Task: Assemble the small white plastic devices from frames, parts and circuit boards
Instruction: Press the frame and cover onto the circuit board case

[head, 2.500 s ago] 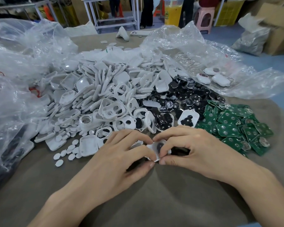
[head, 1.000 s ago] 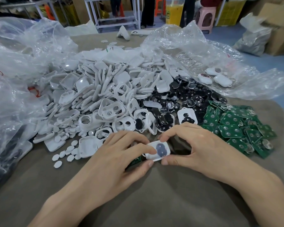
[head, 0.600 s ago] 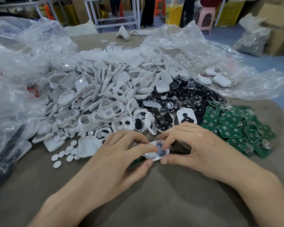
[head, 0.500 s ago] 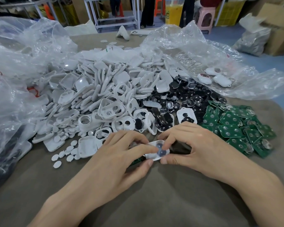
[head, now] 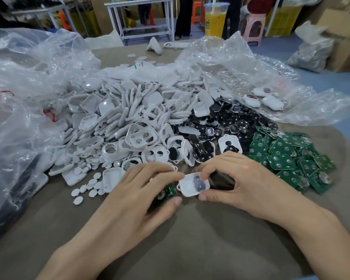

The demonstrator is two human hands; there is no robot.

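Note:
A small white plastic shell (head: 187, 185) with dark round button pads inside sits between my hands, just above the grey table. My right hand (head: 236, 178) pinches its right side with thumb and fingertips. My left hand (head: 137, 190) touches the shell's left edge with the index fingertip, and a green circuit board (head: 167, 191) is held under its curled fingers and thumb. Behind lie a big heap of white frames and covers (head: 133, 118), a pile of black button pads (head: 226, 124) and a pile of green circuit boards (head: 287, 156).
Crumpled clear plastic bags lie at the left (head: 18, 102) and back right (head: 251, 73); the right one carries three finished white devices (head: 265, 100). Small white oval caps (head: 87, 188) are scattered left of my left hand. Bare grey table cloth (head: 190, 239) is in front.
The shell was covered by both hands' fingers 2.5 s ago, then uncovered. It has since shifted slightly right. The green board under my left hand's fingers now shows more.

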